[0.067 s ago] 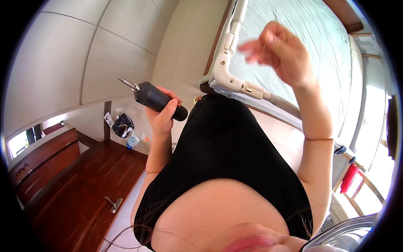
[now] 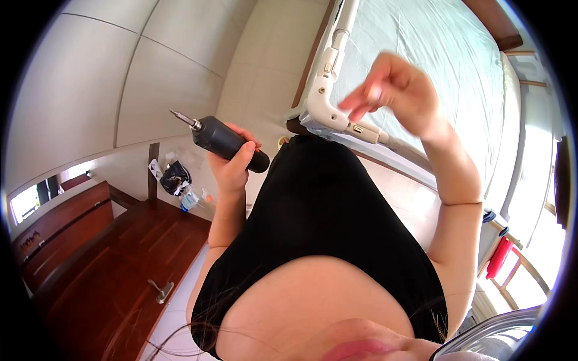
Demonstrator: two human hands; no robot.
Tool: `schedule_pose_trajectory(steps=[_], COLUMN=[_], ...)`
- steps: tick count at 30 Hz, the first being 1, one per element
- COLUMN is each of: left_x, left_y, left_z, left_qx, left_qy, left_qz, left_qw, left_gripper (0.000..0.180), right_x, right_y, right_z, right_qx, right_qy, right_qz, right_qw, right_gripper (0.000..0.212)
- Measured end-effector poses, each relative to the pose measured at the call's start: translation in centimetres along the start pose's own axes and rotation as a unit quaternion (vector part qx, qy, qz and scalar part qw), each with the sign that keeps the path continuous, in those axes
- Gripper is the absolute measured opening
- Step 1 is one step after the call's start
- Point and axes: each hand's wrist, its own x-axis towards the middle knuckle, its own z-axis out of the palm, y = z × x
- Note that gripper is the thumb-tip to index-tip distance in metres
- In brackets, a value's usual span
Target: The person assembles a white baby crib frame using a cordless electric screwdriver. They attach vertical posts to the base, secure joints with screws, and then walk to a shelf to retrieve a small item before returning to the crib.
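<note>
My left hand [image 2: 232,165] is closed round a black cordless screwdriver [image 2: 220,139]. Its silver bit [image 2: 180,117] points to the upper left, away from the bed. Over the near corner of the bed, my right hand [image 2: 400,90] hangs with its fingers stretched out and apart, somewhat smeared by motion. Nothing shows between them. The fingertips reach toward a white curved corner connector [image 2: 322,105], and I cannot tell whether they touch it. Pale tubes of a rail run from the connector, one to the far side [image 2: 344,21], another to the right [image 2: 382,137].
A bed with a pale, wrinkled cover [image 2: 433,36] fills the upper right. Grey cabinet doors [image 2: 174,78] stand on the left, with light floor tiles [image 2: 265,66] between. A brown wooden door [image 2: 120,265] is at lower left, near a black bag [image 2: 176,177].
My right hand has come down and slightly nearer to the corner connector, its fingers now pointing at it. The left hand and the screwdriver have stayed almost still.
</note>
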Motion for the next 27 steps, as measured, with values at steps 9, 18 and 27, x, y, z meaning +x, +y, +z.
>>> schedule_pose_trajectory(steps=[9,18,27], left_x=[-0.4,-1.0,-0.8], left_y=[0.2,0.3,0.0], left_z=[0.2,1.2,1.1], left_qx=[-0.008,-0.011,-0.026], left_qy=[0.02,0.009,0.009], left_qz=[-0.014,-0.027,-0.017], left_qw=[1.0,1.0,0.999], left_gripper=[0.026,0.026,0.027], right_x=[-0.1,-1.1,-0.8], right_y=[4.2,3.6,3.9], right_z=[0.1,0.5,0.5], right_qx=[-0.348,-0.342,-0.373], right_qy=[-0.013,0.008,-0.026], right_qz=[-0.313,-0.268,-0.31], right_qw=[0.884,0.901,0.874], right_gripper=[0.017,0.012,0.014])
